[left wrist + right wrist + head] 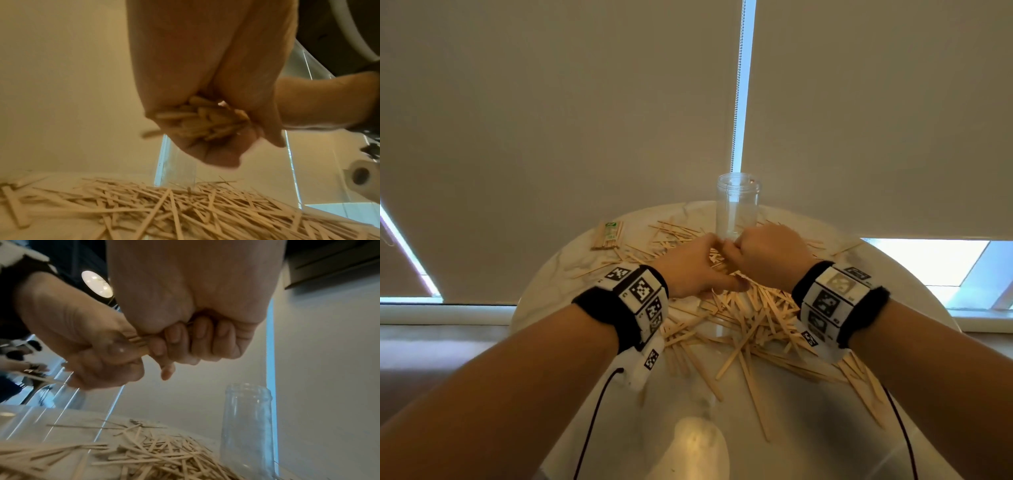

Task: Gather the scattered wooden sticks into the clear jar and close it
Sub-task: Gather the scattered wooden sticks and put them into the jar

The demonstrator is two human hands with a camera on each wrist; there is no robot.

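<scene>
A clear jar [738, 205] stands upright, open and empty at the far side of the round table; the right wrist view also shows this jar [248, 423]. Wooden sticks [739, 318] lie in a loose heap across the table's middle. My left hand [698, 267] and right hand [763, 253] meet just in front of the jar, above the heap. Both grip one bundle of sticks [203, 120] with curled fingers [195, 340]. The bundle's ends poke out of my left fist, and a short stretch of the bundle [137, 340] shows between the two hands.
A wrapped pack of sticks [608, 234] lies at the back left of the marble table [571, 274]. Loose sticks reach the table's right edge [859, 387]. Window blinds hang close behind the jar.
</scene>
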